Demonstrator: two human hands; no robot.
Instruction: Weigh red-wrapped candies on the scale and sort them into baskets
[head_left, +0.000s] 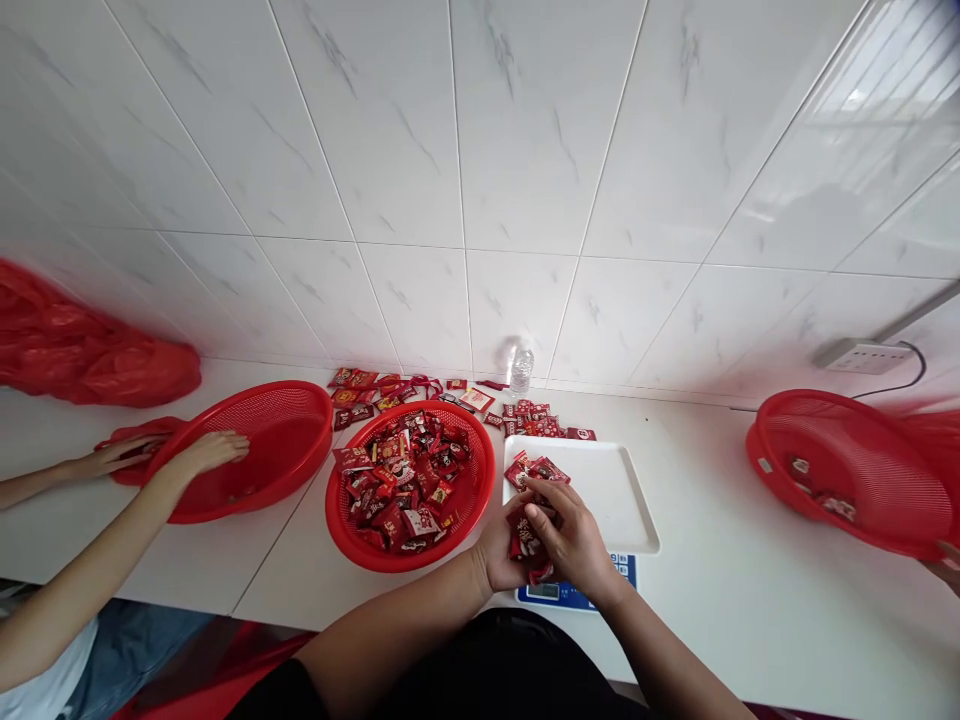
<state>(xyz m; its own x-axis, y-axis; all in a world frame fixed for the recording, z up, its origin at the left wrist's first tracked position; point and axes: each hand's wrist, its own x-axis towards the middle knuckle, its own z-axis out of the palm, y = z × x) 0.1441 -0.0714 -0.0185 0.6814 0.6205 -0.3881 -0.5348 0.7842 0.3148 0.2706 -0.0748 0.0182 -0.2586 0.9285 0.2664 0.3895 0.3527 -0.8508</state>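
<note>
My left hand is cupped palm up around several small red wrapped packets, in front of the white weighing tray. My right hand closes over the same packets from the right, with its thumb on top of them. Just beyond my fingers, more red packets lie on the near-left part of the white tray. Beneath the tray sits a blue scale, its panel partly hidden by my hands. To the left stands a round red basket heaped with mixed red packets.
Loose packets and a clear plastic bottle line the wall. At left, a co-worker's hands reach over another red basket. A tilted red basket stands at right, a person's fingers at its edge. A power strip hangs on the wall.
</note>
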